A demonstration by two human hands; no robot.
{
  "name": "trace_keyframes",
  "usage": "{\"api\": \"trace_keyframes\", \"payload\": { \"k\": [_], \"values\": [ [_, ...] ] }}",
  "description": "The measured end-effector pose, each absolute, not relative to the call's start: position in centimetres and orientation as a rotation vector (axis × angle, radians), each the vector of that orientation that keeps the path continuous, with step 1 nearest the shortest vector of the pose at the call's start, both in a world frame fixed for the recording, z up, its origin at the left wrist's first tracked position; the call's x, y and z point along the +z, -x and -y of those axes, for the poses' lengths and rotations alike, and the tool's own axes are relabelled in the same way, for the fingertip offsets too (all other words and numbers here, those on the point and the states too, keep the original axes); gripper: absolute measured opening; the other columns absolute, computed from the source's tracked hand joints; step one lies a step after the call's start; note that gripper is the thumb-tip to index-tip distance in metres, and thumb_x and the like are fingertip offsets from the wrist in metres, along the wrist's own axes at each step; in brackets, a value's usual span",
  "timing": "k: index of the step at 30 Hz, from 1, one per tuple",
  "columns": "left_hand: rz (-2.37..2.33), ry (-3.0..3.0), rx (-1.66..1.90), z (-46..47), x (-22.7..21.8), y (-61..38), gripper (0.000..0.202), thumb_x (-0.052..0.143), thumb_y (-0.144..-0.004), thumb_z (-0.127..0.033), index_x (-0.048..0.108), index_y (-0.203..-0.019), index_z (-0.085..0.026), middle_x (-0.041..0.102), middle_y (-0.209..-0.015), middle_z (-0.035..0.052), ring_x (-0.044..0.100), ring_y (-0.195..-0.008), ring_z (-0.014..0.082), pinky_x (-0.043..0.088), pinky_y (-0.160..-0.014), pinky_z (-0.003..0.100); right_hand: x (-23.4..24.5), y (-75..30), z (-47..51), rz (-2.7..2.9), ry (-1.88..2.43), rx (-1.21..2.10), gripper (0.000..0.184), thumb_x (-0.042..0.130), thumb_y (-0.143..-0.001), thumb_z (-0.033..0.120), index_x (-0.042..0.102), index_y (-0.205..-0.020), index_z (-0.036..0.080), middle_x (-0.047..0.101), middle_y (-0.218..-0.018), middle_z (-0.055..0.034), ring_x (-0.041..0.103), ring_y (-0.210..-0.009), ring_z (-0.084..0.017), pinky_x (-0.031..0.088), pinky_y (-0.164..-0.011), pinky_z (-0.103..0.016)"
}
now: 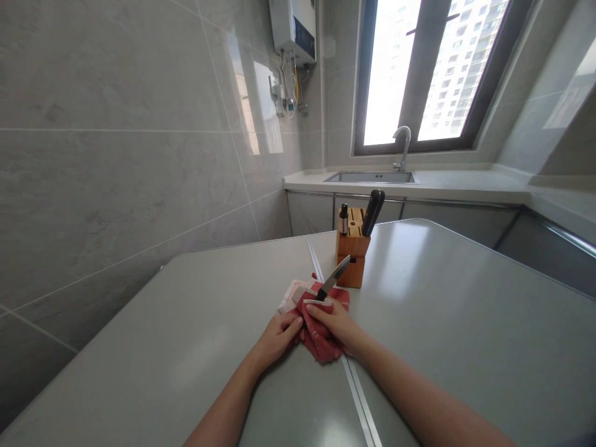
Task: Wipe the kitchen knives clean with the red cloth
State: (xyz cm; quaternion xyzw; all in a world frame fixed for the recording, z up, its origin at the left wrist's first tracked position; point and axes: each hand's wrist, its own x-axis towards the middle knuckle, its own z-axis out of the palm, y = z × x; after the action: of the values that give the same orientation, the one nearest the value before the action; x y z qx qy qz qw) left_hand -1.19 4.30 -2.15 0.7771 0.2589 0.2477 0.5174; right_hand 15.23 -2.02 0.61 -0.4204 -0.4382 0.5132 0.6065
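Left hand point(277, 340), head view: fingers pressed together and curled, closing on the near side of the red cloth point(321, 338).
Right hand point(333, 323): fingers lying together across the top of the same cloth, thumb side toward the blade; closed around the bundle, not spread.
Kitchen knife point(335, 276): steel blade angled up out of the cloth, tip toward the knife block; handle hidden in the folds, so its grip cannot be told.
Handling: a sound hold, by the look of it: both hands are on the cloth, fingers behind the bare blade, point aimed away from the body.
Position: bundle on the desk point(442, 298), astride the metal seam strip point(358, 397), just in front of the bamboo knife block point(352, 254).
Beside bundle: pale pink cloth point(291, 295), partly under the red one.
Block contents: black-handled knife point(372, 212); slim dark handle point(343, 217), possibly a sharpening steel.
Background: steel sink point(372, 177), gooseneck faucet point(404, 149), window point(419, 74), wall-mounted water heater point(293, 31).
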Motion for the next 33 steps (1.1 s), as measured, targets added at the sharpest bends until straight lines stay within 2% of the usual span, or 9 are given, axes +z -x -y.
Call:
{"api": "trace_keyframes", "payload": {
  "k": [3,8,13,21,33],
  "values": [
    [-0.621,-1.867,0.599,-4.24,-1.94,1.18,0.047,0.039,-0.089,-0.048,0.056,-0.066,-0.011,0.049,-0.057,-0.0005,0.042,-0.052,0.0090,0.030,-0.051,0.020,0.66,-15.23,2.02,1.021,0.968,1.172,0.034,0.070,-0.070,0.043,0.064,-0.088,0.014,0.068,-0.084,-0.0053,0.062,-0.077,-0.017,0.048,-0.074,-0.029],
    [-0.626,-1.875,0.594,-4.33,-1.81,1.12,0.048,0.039,-0.089,-0.049,0.057,-0.065,-0.011,0.047,-0.055,-0.0007,0.041,-0.051,0.0089,0.030,-0.050,0.020,0.53,-15.11,2.01,1.000,0.978,1.230,0.038,0.069,-0.069,0.046,0.063,-0.088,0.014,0.067,-0.075,-0.0050,0.062,-0.067,-0.017,0.049,-0.068,-0.031],
    [-0.626,-1.878,0.594,-4.31,-1.77,1.12,0.048,0.038,-0.089,-0.048,0.057,-0.066,-0.011,0.049,-0.057,0.0000,0.042,-0.052,0.0091,0.031,-0.050,0.020,0.50,-15.15,2.00,0.988,0.999,1.231,0.045,0.071,-0.066,0.049,0.063,-0.093,0.014,0.067,-0.075,-0.0055,0.063,-0.069,-0.019,0.050,-0.067,-0.032],
    [-0.617,-1.869,0.598,-4.03,-1.78,1.24,0.047,0.039,-0.089,-0.048,0.057,-0.066,-0.011,0.050,-0.057,0.0002,0.042,-0.052,0.0089,0.031,-0.050,0.020,0.60,-15.06,2.06,1.004,0.972,1.203,0.031,0.069,-0.071,0.041,0.063,-0.087,0.015,0.067,-0.081,-0.0045,0.062,-0.070,-0.016,0.049,-0.068,-0.028],
    [-0.612,-1.868,0.603,-4.23,-1.80,1.16,0.048,0.038,-0.089,-0.049,0.057,-0.066,-0.011,0.051,-0.058,0.0004,0.043,-0.053,0.0092,0.032,-0.051,0.020,0.76,-15.07,2.15,1.028,0.956,1.228,0.034,0.067,-0.072,0.044,0.061,-0.087,0.014,0.067,-0.076,-0.0046,0.062,-0.065,-0.017,0.049,-0.064,-0.030]
  ]
}}
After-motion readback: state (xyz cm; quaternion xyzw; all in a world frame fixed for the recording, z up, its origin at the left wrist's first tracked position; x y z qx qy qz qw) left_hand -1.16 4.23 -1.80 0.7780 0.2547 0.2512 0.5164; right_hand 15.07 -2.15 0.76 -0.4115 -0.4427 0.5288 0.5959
